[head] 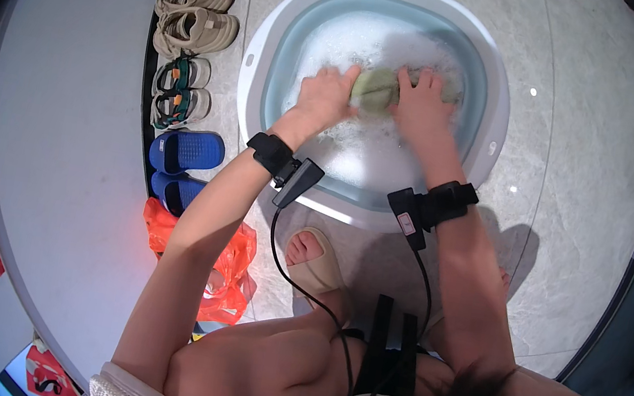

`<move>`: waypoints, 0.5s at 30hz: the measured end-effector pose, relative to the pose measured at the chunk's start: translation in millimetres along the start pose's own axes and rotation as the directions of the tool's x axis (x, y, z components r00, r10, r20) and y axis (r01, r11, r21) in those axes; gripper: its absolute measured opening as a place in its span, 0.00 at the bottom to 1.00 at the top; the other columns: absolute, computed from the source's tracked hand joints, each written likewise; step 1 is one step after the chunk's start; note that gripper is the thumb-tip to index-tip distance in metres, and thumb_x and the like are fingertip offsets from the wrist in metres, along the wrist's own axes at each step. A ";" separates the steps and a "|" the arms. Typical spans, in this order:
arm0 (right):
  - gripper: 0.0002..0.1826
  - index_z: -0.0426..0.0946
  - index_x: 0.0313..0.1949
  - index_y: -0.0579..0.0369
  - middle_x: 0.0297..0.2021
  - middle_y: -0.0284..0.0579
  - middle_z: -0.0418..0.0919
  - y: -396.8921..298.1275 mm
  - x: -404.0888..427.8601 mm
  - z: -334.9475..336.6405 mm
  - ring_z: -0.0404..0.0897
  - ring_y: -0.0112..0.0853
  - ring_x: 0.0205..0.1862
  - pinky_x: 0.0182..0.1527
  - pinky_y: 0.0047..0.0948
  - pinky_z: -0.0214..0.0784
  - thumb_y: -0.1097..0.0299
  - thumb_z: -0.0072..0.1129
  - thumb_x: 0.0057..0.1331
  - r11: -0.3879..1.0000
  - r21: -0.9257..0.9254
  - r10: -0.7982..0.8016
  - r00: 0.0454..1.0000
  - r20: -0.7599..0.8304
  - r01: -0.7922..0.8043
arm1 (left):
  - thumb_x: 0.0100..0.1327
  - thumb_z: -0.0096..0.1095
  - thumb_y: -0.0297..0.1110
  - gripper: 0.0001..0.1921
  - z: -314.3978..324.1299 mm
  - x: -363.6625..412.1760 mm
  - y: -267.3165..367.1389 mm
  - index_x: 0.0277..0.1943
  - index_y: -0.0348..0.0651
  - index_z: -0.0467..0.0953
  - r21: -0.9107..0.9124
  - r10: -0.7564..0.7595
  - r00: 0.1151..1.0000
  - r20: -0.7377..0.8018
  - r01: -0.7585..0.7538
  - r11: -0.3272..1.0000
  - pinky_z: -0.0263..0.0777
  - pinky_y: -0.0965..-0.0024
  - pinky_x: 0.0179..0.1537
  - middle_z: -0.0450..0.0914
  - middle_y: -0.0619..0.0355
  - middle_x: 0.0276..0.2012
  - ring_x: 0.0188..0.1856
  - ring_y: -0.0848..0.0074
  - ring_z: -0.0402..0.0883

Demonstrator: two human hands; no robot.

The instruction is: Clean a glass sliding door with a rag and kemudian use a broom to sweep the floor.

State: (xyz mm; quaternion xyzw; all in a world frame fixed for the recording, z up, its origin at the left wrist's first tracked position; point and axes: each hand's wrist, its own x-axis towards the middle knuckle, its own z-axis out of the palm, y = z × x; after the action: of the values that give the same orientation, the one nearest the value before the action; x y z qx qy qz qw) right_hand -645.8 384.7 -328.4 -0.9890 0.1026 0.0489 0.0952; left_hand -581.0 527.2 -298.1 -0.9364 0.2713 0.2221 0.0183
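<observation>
A wide basin (251, 97) with a white rim and grey-blue inner wall stands on the floor before me, holding water covered in white suds (346, 31). In the foam lies a wet, pale green item (376, 90), slightly blurred; whether it is a cloth or a shoe I cannot tell. My left hand (327, 97) grips its left end, thumb against it. Over its right part my right hand (427, 108) is clasped, fingers curled onto the far side. Foam hides the item's underside. Black straps with cabled devices circle both wrists.
Along the left stand beige sneakers (197, 33), children's sandals (183, 93) and blue slides (187, 151) beside a white cabinet (72, 97). An orange-red plastic bag (234, 272) sits near my sandalled foot (308, 252). Cables (302, 291) run from my wrists toward my lap.
</observation>
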 end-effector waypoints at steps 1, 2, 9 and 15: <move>0.25 0.63 0.50 0.57 0.51 0.51 0.61 -1.5 1.8 -6.2 0.60 0.40 0.56 0.44 0.57 0.62 0.63 0.56 0.55 1.000 0.002 -0.001 1.000 0.000 0.001 | 0.49 0.63 0.45 0.32 0.1 2.1 -2.6 0.58 0.52 0.62 -0.014 -0.014 0.994 0.104 0.016 1.000 0.69 0.63 0.46 0.74 0.46 0.44 0.45 0.59 0.74; 0.26 0.62 0.52 0.56 0.53 0.51 0.59 -1.7 5.8 -13.1 0.59 0.42 0.56 0.45 0.55 0.63 0.62 0.56 0.55 0.991 0.097 0.086 0.992 0.091 -0.095 | 0.49 0.63 0.45 0.32 0.3 2.7 -6.4 0.58 0.52 0.62 -0.011 -0.017 0.994 0.105 0.018 1.000 0.69 0.63 0.46 0.74 0.46 0.44 0.45 0.59 0.74; 0.19 0.68 0.46 0.55 0.38 0.54 0.74 3.4 17.1 -5.6 0.74 0.47 0.42 0.44 0.40 0.66 0.59 0.51 0.58 0.696 0.659 0.265 0.955 0.131 -0.284 | 0.54 0.56 0.53 0.29 8.6 -3.9 -1.9 0.54 0.43 0.65 -0.886 -0.043 0.948 0.316 0.311 0.343 0.70 0.68 0.39 0.75 0.54 0.42 0.39 0.69 0.76; 0.17 0.75 0.38 0.54 0.27 0.53 0.77 -80.8 -12.9 -64.8 0.76 0.48 0.32 0.35 0.38 0.67 0.54 0.53 0.57 0.566 0.824 0.222 0.968 -0.122 -0.026 | 0.62 0.39 0.60 0.30 -3.4 -1.8 -20.5 0.53 0.42 0.66 -0.774 0.137 0.927 0.349 0.367 -0.515 0.72 0.67 0.42 0.74 0.54 0.44 0.42 0.69 0.75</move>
State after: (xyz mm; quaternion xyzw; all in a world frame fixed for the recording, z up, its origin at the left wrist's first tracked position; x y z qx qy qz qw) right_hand -636.2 451.9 -249.2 -0.8228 0.1924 -0.1025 0.5248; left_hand -570.4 545.0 -296.0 -0.4568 -0.1814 0.4729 -0.7313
